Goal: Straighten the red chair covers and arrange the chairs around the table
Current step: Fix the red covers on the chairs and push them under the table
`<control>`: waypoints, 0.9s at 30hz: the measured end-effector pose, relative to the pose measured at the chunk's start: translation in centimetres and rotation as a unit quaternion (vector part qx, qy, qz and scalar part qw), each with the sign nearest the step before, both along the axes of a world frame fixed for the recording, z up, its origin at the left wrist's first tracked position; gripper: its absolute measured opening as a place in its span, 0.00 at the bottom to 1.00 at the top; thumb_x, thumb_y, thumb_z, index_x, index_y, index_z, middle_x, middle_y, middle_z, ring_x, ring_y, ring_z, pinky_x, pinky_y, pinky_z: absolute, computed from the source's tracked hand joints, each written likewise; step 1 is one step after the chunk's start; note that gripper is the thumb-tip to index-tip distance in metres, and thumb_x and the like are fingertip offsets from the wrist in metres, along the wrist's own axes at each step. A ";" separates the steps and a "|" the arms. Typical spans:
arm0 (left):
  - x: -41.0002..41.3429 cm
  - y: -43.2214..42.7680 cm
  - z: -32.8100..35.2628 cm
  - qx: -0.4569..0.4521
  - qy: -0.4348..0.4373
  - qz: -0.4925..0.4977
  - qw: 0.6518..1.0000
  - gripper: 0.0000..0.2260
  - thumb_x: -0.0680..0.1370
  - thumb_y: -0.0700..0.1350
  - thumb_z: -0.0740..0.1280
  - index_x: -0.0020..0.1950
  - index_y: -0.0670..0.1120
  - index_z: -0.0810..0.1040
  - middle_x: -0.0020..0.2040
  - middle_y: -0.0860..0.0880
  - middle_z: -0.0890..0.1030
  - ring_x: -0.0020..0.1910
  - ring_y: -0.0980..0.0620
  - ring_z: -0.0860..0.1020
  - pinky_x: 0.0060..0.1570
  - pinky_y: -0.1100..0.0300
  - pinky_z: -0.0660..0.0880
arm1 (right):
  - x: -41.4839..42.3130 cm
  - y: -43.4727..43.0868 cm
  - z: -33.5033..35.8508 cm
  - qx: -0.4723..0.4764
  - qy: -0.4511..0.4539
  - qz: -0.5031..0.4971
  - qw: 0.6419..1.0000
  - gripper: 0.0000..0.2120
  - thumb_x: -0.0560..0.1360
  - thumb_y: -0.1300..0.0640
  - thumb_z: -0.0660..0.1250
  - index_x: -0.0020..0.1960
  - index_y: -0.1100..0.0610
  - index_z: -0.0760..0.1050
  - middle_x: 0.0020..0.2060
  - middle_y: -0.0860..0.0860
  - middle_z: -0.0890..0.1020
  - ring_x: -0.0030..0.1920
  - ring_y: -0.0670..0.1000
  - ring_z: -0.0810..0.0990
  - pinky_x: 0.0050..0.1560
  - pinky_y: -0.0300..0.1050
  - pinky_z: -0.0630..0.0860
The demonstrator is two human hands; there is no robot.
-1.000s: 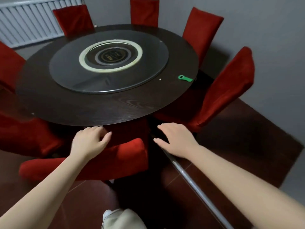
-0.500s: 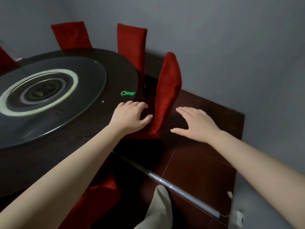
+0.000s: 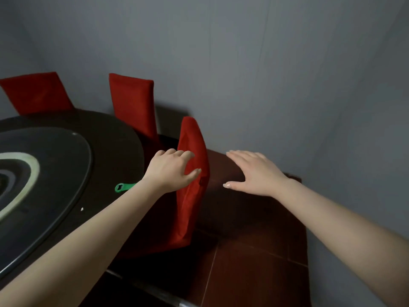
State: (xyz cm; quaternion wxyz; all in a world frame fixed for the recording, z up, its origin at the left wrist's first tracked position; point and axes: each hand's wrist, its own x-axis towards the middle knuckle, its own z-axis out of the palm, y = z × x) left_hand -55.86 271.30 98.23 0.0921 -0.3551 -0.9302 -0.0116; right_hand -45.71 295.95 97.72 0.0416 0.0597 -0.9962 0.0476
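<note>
1. The left hand (image 3: 171, 171) lies against the table-side face of the nearest red chair cover (image 3: 191, 180), fingers curled on the fabric near its upper part and thumb stretched toward its edge; whether it pinches the cloth or only presses on it cannot be told.
2. The right hand (image 3: 254, 171) hovers on the far side of that same cover, palm down, fingers spread apart and holding nothing, a gap showing between it and the fabric.
3. The nearest cover stands edge-on and upright, just beside the rim of the round dark table (image 3: 115, 151).
4. Beyond it along the rim stands a second red-covered chair (image 3: 132, 105), and further round a third (image 3: 35, 91).
5. On the table, near the left forearm, lies a small green opener (image 3: 122, 187), between the rim and the glass turntable (image 3: 55, 185).
6. Behind the chairs is a plain grey wall (image 3: 265, 74); under the right arm is dark reddish tiled floor (image 3: 254, 262).
</note>
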 end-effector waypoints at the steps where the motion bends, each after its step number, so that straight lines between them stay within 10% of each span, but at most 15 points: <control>1: -1.0 0.9 -0.1 -0.003 -0.007 0.001 1.000 0.27 0.77 0.67 0.56 0.69 0.52 0.72 0.60 0.54 0.80 0.61 0.49 0.76 0.58 0.50 0.71 | -1.1 0.7 -0.2 -0.006 -0.003 -0.002 1.000 0.45 0.71 0.27 0.60 0.79 0.50 0.54 0.78 0.48 0.60 0.77 0.49 0.58 0.75 0.49 0.55; 12: -13.9 11.6 -2.6 0.001 -0.034 0.028 0.999 0.30 0.75 0.71 0.53 0.70 0.56 0.70 0.63 0.56 0.79 0.64 0.50 0.75 0.61 0.51 0.70 | -14.8 13.0 -1.4 -0.035 -0.028 0.005 0.999 0.44 0.71 0.28 0.61 0.79 0.49 0.54 0.78 0.46 0.60 0.77 0.48 0.58 0.74 0.47 0.54; 27: -24.3 15.4 -4.6 0.057 -0.086 0.269 0.958 0.30 0.76 0.71 0.54 0.72 0.56 0.68 0.63 0.57 0.79 0.65 0.52 0.74 0.62 0.51 0.70 | -37.4 18.2 -3.0 -0.006 -0.077 0.265 0.961 0.45 0.71 0.28 0.61 0.80 0.50 0.54 0.78 0.47 0.59 0.77 0.47 0.56 0.75 0.47 0.53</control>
